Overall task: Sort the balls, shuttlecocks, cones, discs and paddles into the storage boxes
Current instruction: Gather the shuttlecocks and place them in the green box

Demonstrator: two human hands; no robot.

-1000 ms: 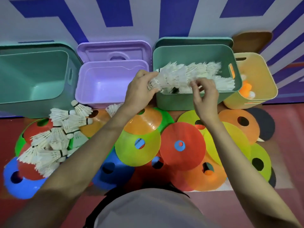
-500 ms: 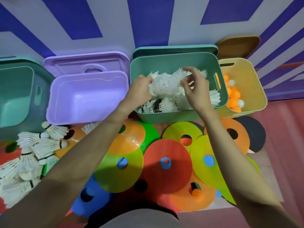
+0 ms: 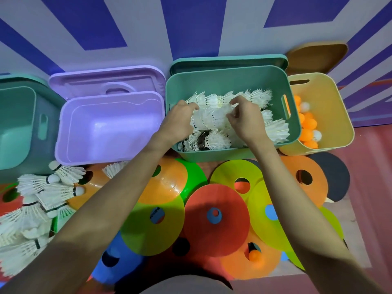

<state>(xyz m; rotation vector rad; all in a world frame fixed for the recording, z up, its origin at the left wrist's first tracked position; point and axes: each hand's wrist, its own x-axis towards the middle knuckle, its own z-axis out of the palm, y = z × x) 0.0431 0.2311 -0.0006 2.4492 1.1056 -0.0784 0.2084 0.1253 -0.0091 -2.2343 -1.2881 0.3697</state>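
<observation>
4 open boxes stand in a row against the striped wall. The middle green box point(image 3: 231, 154) holds a heap of white feathered shuttlecocks point(image 3: 214, 117); both hands are down inside it. The left hand point(image 3: 180, 122) has its fingers curled into the feathers of the pile, and the right hand point(image 3: 244, 119) pinches feather edges with bent fingers and thumb. Just to the right, the yellow box point(image 3: 337, 107) holds orange and white balls point(image 3: 307, 126), smooth and round. The purple box point(image 3: 101, 158) shows only its glossy moulded floor, its lid point(image 3: 101, 81) leaning behind it. The far-left green box point(image 3: 19, 124) is cut off by the frame edge.

In front of the boxes, thin plastic discs point(image 3: 216, 215) with round centre holes overlap in red, orange, yellow-green, green and blue; both forearms cross above them. A loose cluster of shuttlecocks point(image 3: 42, 194) with cork tips lies at the left on the discs. A dark round paddle point(image 3: 333, 177) lies partly under an orange disc at the right.
</observation>
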